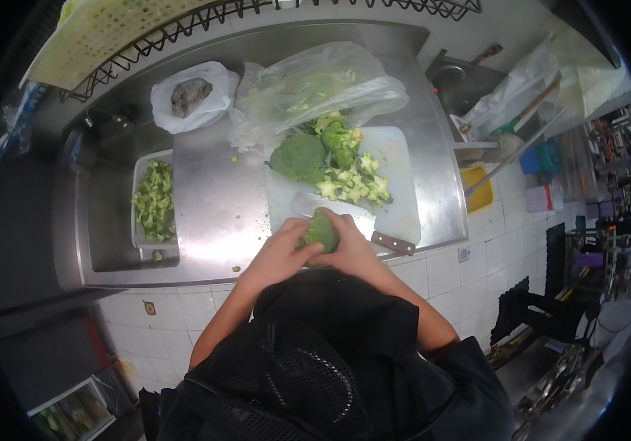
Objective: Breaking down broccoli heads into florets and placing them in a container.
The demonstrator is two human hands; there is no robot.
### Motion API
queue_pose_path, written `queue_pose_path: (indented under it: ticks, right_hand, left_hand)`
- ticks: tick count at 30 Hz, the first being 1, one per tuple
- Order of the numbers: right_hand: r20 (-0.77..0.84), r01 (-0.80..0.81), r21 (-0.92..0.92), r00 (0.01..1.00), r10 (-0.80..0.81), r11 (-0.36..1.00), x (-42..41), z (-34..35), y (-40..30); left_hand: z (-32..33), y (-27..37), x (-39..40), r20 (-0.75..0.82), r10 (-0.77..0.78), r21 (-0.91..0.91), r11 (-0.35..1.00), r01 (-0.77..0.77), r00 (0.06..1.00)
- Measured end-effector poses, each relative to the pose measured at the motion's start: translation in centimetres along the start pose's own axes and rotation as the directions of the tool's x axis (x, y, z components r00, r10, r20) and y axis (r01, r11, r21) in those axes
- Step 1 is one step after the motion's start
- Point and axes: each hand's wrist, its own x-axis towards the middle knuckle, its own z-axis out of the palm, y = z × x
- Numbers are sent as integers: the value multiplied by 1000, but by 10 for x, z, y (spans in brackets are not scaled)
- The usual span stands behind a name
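Between my left hand (279,252) and my right hand (351,245) is a broccoli head (321,234), gripped from both sides at the near edge of a white cutting board (398,165). Just beyond it a broad-bladed kitchen knife (392,242) lies flat on the board, its brown handle to the right. Cut broccoli pieces (357,184) and a whole broccoli crown (299,159) rest farther back on the board. A clear plastic bag (321,82) with green contents lies behind them.
At left, a white basket (135,220) of broccoli pieces sits in the steel sink (108,237). A white bag (222,96) holding a grey lump stands at the counter's back. A wire rack (183,27) runs above. At far right, another person (597,325) is on the floor side.
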Motion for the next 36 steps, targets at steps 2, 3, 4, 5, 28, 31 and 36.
queue_pose_path:
  ticks: [2,3,4,5,28,31,36]
  right_hand:
    - [-24,-2,-33,1000,2,999,1,7,-4]
    - [-47,-2,-70,999,-1,998,2,8,-9]
    - [-48,-4,-66,999,1,998,2,8,-15]
    - [-31,-30,-62,999,28,998,2,6,-22]
    - [-94,85,46,992,-80,995,6,17,-16]
    - [-124,64,50,991,-57,997,2,18,-20]
    - [-70,39,-29,997,-41,999,-3,15,-28]
  left_hand:
    - [8,18,0,-195,-138,147,975,168,971]
    - [10,15,0,-192,-139,150,974,169,972]
    - [14,6,3,-234,-180,146,965,218,956]
    - [17,-2,4,-275,-220,140,954,265,936]
    - [13,-17,-7,-339,12,69,998,12,941]
    - [12,-11,-7,-308,-17,58,998,36,951]
    - [8,-23,-3,-262,-146,115,977,181,954]
